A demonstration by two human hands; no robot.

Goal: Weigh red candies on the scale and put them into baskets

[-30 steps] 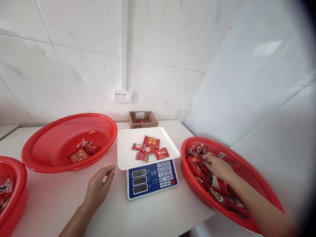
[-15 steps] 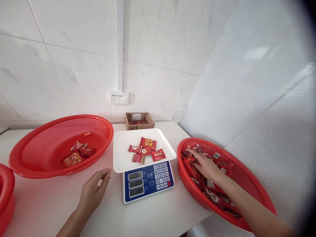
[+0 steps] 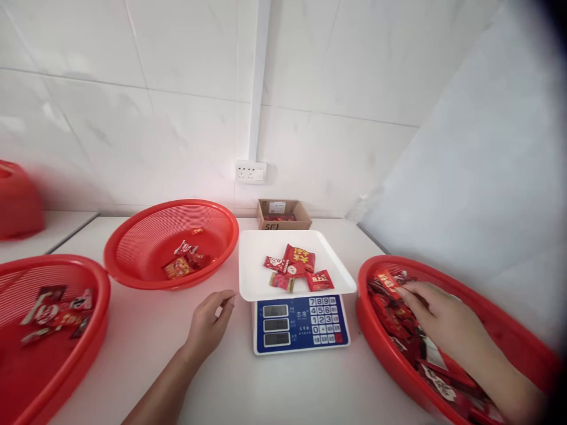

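Observation:
My right hand [image 3: 443,316] is over the right red basket [image 3: 500,321], thumb and fingertips pinched on a small red candy packet [image 3: 386,282] with pale lettering. Beneath it, many red wrapped packets [image 3: 425,354] fill much of that basket. A digital scale [image 3: 302,324] with a blue keypad stands mid-table. Several red packets lie grouped on its white tray [image 3: 254,277], including a larger packet [image 3: 299,260] with yellow characters. Just left of the scale, my left hand [image 3: 207,324] is loosely closed, thumb against fingers, with nothing visible in it. Its fingertips come close to the tray's corner.
A red basket [image 3: 119,248] with several packets stands behind my left hand. Another red basket [image 3: 104,295] sits at the near left. By the wall are a small cardboard box [image 3: 287,225] and a socket [image 3: 251,172]. A red object [image 3: 20,200] is at far left.
My right hand has lifted slightly from the pile and now pinches a small red packet. The view has turned left, showing more of the near-left basket. My left hand keeps its curled pose.

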